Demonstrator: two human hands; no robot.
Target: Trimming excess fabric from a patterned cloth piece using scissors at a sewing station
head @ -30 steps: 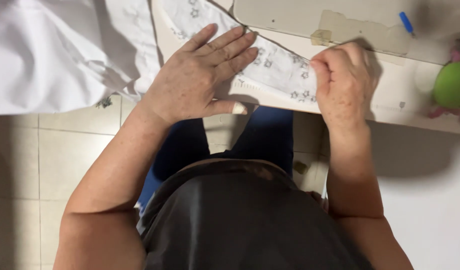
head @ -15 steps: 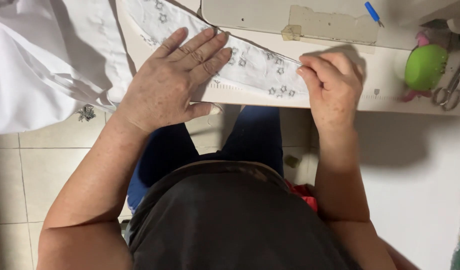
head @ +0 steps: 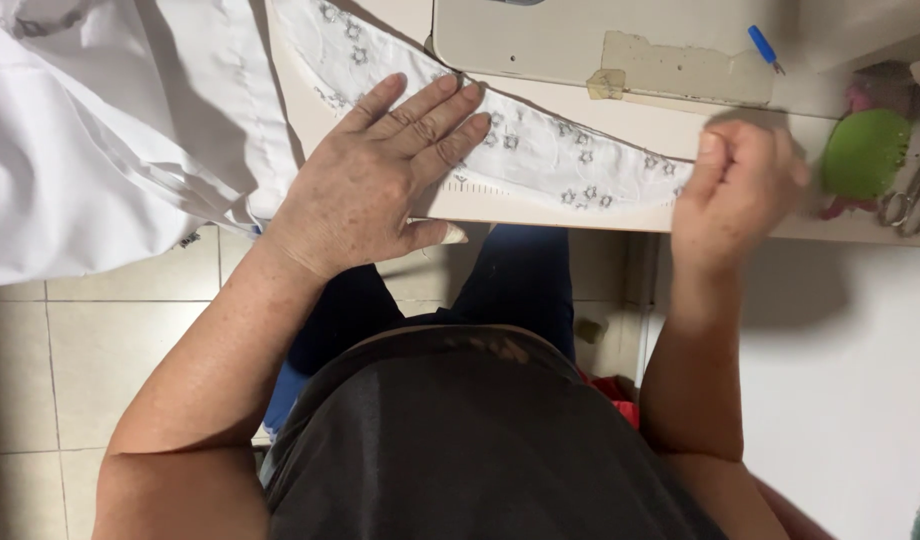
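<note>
Fingers (head: pixel 430 120) of left hand (head: pixel 365 190) flat atop embroidered white strip (head: pixel 570 165), right hand (head: pixel 735 195) at its end.

The fabric strip (head: pixel 540 160) lies on the table edge (head: pixel 540 212), sewing machine (head: pixel 600 45) behind it, scissors (head: pixel 910 200) right.

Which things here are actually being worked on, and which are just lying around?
In use:
left hand, flat on the embroidered white strip
right hand, at the strip's end
table edge

Lying about:
green round object
scissors
blue pen
white cloth
</note>
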